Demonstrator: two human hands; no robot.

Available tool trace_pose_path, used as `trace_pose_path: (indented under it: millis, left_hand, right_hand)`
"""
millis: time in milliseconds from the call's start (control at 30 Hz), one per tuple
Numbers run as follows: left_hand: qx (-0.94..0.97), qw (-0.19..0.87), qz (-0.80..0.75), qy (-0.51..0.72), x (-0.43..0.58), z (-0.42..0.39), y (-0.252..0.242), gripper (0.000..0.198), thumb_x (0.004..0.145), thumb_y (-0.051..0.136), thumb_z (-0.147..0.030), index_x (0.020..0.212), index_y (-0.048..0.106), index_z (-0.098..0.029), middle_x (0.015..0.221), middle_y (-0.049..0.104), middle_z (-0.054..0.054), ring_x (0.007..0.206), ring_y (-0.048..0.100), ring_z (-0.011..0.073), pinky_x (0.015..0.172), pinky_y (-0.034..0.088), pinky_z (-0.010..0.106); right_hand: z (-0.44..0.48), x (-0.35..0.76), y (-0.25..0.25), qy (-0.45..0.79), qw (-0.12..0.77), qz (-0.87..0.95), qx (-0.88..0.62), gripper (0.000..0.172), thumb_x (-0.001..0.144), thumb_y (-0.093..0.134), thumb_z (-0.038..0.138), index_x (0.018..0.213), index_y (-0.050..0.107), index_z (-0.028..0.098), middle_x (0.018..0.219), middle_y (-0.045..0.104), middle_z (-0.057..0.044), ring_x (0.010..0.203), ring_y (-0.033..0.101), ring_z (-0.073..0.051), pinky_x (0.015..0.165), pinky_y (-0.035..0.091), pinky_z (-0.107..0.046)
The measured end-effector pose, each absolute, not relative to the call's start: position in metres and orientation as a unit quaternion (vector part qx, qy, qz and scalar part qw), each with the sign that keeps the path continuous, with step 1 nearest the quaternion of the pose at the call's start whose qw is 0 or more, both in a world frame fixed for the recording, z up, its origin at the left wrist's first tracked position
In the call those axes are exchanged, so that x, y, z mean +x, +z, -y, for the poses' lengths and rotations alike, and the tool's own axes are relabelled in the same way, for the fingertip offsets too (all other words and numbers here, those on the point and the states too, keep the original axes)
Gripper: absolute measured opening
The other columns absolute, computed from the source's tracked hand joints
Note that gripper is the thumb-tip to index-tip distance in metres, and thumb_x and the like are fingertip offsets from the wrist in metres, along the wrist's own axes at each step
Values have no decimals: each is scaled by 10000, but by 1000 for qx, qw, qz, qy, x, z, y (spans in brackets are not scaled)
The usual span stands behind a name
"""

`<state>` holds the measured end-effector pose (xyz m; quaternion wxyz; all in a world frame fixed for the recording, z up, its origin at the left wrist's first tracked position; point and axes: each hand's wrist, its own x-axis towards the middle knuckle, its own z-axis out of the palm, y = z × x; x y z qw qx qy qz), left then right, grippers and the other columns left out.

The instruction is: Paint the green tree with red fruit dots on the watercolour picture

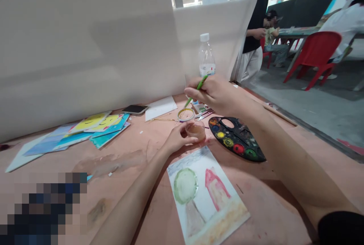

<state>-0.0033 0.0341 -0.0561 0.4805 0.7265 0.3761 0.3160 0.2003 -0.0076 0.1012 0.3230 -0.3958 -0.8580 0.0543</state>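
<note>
Head view: pink table holds cup, painting; red chair beyond.

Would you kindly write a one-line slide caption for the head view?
Right hand holds a green paintbrush while left hand holds a small cup beside a watercolour painting and palette.

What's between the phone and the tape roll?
Head view: a blank white sheet lies between the phone and the tape roll.
</note>
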Motion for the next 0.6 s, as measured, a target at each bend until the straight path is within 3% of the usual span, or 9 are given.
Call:
trace_pose_path:
  millis: [233,333,467,600]
  left_hand:
    - [730,470,-384,314,-2,-31,-51,678,620,822,-229,1263,616,-173,1297,659,112,1220,591,315,1036,458,426]
    - [734,466,-379,317,-2,-32,-53,665,622,827,-250,1252,625,-181,1300,657,101,1224,588,314,1036,460,416]
    - [732,462,-385,320,-5,-37,-59,699,632,843,-288,1284,612,-188,1296,658,111,1197,606,315,1030,468,431]
    - [734,459,-386,319,-8,-41,-66,729,630,851,-298,1310,607,-197,1289,658,113,1180,613,320,1035,467,461]
  right_hand:
    - [19,201,105,-9,420,842,-338,259,1044,453,287,985,668,157,994,705,-83,913,625,-179,816,437,-274]
    - [19,203,103,-67,444,838,-310,272,1049,447,277,1044,684,143,1028,719,-92,978,655,-204,871,457,-302]
    - [24,207,105,-123,476,824,-282,293,1058,431,295,1072,679,140,1005,717,-83,935,671,-195,838,477,-299]
    - [36,211,113,-149,489,812,-282,262,1047,470,294,952,673,157,888,691,-58,831,653,-169,758,460,-282]
